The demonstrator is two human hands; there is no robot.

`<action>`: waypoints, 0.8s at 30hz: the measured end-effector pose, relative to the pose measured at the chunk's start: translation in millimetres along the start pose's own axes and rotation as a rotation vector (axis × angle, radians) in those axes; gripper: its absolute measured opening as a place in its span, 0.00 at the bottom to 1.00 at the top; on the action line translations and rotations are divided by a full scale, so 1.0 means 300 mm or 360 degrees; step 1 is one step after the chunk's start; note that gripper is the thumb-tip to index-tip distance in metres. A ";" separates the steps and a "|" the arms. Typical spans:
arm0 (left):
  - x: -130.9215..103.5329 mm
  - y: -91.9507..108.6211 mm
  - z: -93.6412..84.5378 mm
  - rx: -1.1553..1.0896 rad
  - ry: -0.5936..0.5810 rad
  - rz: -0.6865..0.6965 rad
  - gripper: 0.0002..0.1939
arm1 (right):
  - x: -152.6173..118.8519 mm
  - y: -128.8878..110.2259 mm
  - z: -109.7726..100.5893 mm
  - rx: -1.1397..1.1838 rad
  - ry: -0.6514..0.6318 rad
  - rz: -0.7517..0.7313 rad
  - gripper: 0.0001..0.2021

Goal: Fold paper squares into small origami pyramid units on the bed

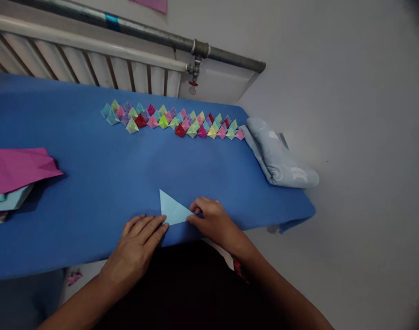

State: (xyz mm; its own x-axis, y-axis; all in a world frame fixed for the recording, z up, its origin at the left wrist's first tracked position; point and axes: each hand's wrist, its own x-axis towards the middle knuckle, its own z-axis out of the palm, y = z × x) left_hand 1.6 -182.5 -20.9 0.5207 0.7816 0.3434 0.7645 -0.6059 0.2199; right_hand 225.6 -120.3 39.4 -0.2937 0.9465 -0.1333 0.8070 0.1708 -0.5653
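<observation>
A light blue sheet of paper (175,211), folded into a triangle, lies at the table's near edge between my hands. My left hand (137,240) holds its lower left corner, the thumb and forefinger close together there and the other fingers stretched alongside. At the right corner, my right hand (211,220) pinches the paper between thumb and forefinger, with its other fingers curled. The triangle's top point aims away from me. Whether the paper's edges line up under my fingertips is hidden.
Several small folded paper pieces (163,122) in many colours stand in rows along the back of the blue-covered table (120,169). A folded grey-blue cloth (281,156) rests at the right end. Pink paper (20,169) tops a stack at left. Behind are a radiator (92,64) and pipe (154,33).
</observation>
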 end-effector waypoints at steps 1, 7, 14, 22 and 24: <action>0.001 -0.001 0.000 -0.0032 0.0016 -0.0006 0.22 | 0.000 0.002 0.000 0.0027 0.0006 -0.0001 0.04; 0.032 -0.008 -0.028 -0.0484 0.0191 -0.0396 0.17 | -0.018 0.003 0.023 0.0214 0.0068 -0.0069 0.07; 0.145 -0.018 -0.087 -0.1521 0.0130 -0.1454 0.28 | -0.023 -0.006 0.007 0.0763 0.0201 0.0074 0.07; 0.217 -0.016 -0.083 -0.2237 -0.0006 -0.1593 0.18 | -0.028 -0.016 0.017 0.0886 0.0159 0.0035 0.06; 0.210 -0.019 -0.076 -0.2288 0.0025 -0.1587 0.16 | -0.027 -0.021 0.014 0.0875 0.0150 0.0018 0.05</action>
State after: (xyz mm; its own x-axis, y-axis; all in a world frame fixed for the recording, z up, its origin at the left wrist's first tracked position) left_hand 21.3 -133.1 20.4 0.0924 0.9080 -0.4088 -0.1576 0.4187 0.8944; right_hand 220.8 -130.3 40.5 -0.2193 0.9722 -0.0825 0.4165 0.0168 -0.9090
